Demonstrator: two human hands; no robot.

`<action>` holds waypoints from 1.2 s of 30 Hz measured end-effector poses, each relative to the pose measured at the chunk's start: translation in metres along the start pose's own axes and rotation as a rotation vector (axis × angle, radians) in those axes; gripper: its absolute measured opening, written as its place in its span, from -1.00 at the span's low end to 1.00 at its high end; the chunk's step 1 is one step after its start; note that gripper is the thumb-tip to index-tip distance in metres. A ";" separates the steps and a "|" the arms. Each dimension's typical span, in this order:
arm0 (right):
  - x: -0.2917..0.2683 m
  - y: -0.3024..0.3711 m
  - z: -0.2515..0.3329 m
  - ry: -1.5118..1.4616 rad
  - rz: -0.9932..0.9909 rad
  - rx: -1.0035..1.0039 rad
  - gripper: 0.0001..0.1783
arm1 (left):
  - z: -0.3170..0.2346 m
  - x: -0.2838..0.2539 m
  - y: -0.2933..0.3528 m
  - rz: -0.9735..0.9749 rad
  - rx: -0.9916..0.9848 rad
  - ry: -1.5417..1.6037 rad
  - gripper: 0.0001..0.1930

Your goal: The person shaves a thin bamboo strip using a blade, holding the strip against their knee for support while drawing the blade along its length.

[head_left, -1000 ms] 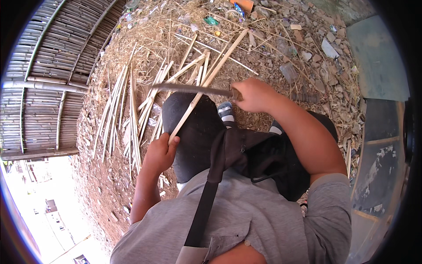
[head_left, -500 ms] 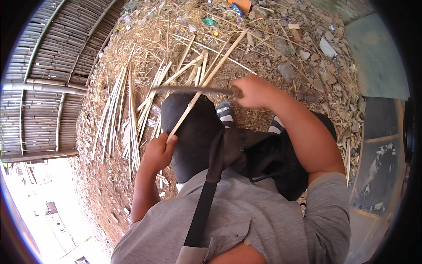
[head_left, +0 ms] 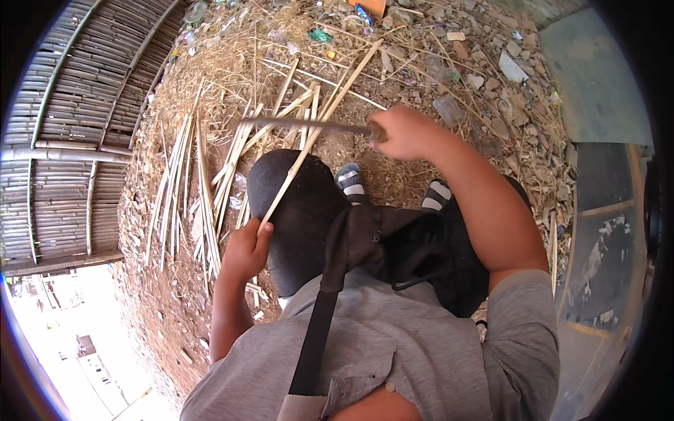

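My left hand (head_left: 246, 251) is closed around the near end of a long, pale bamboo strip (head_left: 291, 174). The strip slants across my dark-clad left knee (head_left: 270, 181) and its far end points away to the right, over the ground. In my right hand (head_left: 406, 133) is the handle of a long knife (head_left: 309, 125), gripped in a fist. Its dark blade points left and lies across the strip just beyond the knee, slightly blurred; whether it touches the strip I cannot tell.
Several split bamboo strips (head_left: 184, 179) lie in bundles on the ground at left, with others (head_left: 309, 105) beyond the knee. Stones and litter (head_left: 512, 69) cover the ground at far right. A bamboo slat wall (head_left: 63, 196) stands left, grey panels (head_left: 600, 231) right.
My right hand and the knife have moved slightly away from me, the blade now farther along the strip beyond the knee. My left hand still holds the strip's near end.
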State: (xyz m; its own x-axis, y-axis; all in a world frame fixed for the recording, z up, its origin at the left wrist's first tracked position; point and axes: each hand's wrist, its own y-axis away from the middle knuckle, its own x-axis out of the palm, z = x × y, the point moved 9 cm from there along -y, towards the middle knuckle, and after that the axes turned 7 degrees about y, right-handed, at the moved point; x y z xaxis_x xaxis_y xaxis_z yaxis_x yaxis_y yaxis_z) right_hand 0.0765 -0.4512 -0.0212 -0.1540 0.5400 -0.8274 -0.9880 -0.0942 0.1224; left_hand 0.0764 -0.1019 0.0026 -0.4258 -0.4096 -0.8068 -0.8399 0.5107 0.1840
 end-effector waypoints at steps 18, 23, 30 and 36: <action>0.000 0.011 0.035 0.201 0.018 -0.032 -0.75 | -0.004 -0.002 -0.001 0.016 -0.079 -0.054 -0.50; 0.000 0.000 0.021 0.123 0.001 -0.005 -0.78 | -0.003 -0.001 0.000 -0.011 -0.029 -0.030 -0.48; -0.025 -0.001 -0.015 0.043 -0.146 0.150 -0.80 | 0.001 -0.002 0.002 -0.047 -0.008 -0.036 -0.46; -0.005 0.010 0.031 0.197 0.008 -0.041 -0.82 | 0.007 -0.001 0.002 -0.024 -0.007 -0.018 -0.49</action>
State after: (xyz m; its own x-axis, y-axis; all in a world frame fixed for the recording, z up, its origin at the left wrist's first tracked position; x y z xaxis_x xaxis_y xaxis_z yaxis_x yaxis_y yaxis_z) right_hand 0.0674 -0.4287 0.0015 -0.1527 0.3655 -0.9182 -0.9848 -0.1340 0.1104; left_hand 0.0771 -0.0955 -0.0004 -0.3992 -0.4084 -0.8209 -0.8524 0.4950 0.1683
